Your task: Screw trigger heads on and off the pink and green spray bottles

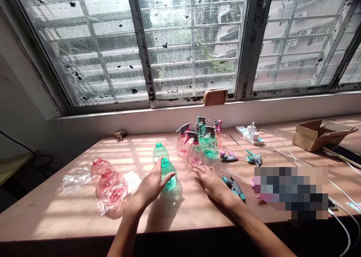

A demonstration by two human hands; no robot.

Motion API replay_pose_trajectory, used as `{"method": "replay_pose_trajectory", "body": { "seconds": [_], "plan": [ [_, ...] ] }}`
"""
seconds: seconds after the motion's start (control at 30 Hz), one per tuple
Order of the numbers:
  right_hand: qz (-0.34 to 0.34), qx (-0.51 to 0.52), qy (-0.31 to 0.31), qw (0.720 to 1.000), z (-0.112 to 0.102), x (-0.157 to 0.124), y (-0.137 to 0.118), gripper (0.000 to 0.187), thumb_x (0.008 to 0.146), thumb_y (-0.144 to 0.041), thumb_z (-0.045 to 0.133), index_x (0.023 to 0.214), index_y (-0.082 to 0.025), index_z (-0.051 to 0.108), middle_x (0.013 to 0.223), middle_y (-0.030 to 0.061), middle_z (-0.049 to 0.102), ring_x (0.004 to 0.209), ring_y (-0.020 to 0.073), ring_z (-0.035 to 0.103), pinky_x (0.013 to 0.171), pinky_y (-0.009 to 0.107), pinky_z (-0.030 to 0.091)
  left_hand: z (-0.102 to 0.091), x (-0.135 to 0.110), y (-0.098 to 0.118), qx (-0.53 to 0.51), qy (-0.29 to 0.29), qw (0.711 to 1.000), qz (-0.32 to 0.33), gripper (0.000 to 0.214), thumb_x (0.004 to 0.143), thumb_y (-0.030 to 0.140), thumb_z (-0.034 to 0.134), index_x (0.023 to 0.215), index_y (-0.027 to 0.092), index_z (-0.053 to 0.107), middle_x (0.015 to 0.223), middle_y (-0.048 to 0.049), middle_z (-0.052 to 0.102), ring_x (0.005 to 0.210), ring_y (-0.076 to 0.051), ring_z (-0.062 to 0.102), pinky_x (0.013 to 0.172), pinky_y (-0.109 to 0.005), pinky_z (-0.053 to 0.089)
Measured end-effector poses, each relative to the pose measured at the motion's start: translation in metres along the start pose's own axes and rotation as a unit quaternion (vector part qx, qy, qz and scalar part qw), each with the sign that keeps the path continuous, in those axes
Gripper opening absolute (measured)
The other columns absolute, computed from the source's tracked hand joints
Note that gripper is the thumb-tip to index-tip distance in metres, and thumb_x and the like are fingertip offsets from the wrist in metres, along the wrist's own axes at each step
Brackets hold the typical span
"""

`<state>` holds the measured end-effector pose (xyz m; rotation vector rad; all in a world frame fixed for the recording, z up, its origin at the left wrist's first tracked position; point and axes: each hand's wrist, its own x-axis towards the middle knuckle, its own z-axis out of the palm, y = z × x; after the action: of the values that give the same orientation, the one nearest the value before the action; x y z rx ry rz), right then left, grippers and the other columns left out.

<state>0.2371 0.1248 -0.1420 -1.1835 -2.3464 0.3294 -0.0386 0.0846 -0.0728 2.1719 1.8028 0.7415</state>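
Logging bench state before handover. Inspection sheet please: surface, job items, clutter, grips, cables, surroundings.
Surface: table, sunlit in stripes.
Job items: clustered spray bottles; headless pink bottles left; loose spray heads right.
Clutter: clear plastic wrap left; open cardboard box right; one patch pixelated, contents unclear.
Grips: left grip around nearer green bottle; right grip open beside spray bottles, contact unclear.
Cables: white cables right, near power strip.
Surroundings: barred window; brown block on sill.

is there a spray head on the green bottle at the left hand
No, the green bottle at the left hand has a bare neck.
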Motion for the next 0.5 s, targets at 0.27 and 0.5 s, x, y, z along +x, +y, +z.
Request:
{"method": "replay_pose_trajectory", "body": {
  "seconds": [0.27, 0.5],
  "plan": [
    [0.130, -0.005, 0.084, 0.988, -0.004, 0.003, 0.023, 0.026, 0.101, -0.018, 0.054, 0.086, -0.020, 0.076, 0.089, 0.0123, 0.078, 0.082, 0.0295, 0.073, 0.072, 0.034, 0.049, 0.061, 0.006, 0.031, -0.062, 0.030, 0.995, 0.075, 0.062, 0.105, 0.046, 0.054, 0.160, 0.022, 0.040, 0.163, -0.0173, 0.051, 0.153, -0.038, 0.048, 0.122, -0.057, 0.045],
    [0.068, 0.202, 0.284, 0.935, -0.014, -0.002, -0.007, 0.043, 0.110, -0.054, 0.040, 0.118, -0.025, 0.070, 0.062, -0.0024, 0.056, 0.056, 0.0194, 0.056, 0.059, 0.030, 0.044, 0.076, 0.011, 0.030, -0.092, 0.031, 0.989, 0.114, 0.060, 0.104, 0.043, 0.058, 0.156, 0.018, 0.040, 0.157, -0.0209, 0.056, 0.149, -0.038, 0.053, 0.121, -0.058, 0.045]
  ]
}}
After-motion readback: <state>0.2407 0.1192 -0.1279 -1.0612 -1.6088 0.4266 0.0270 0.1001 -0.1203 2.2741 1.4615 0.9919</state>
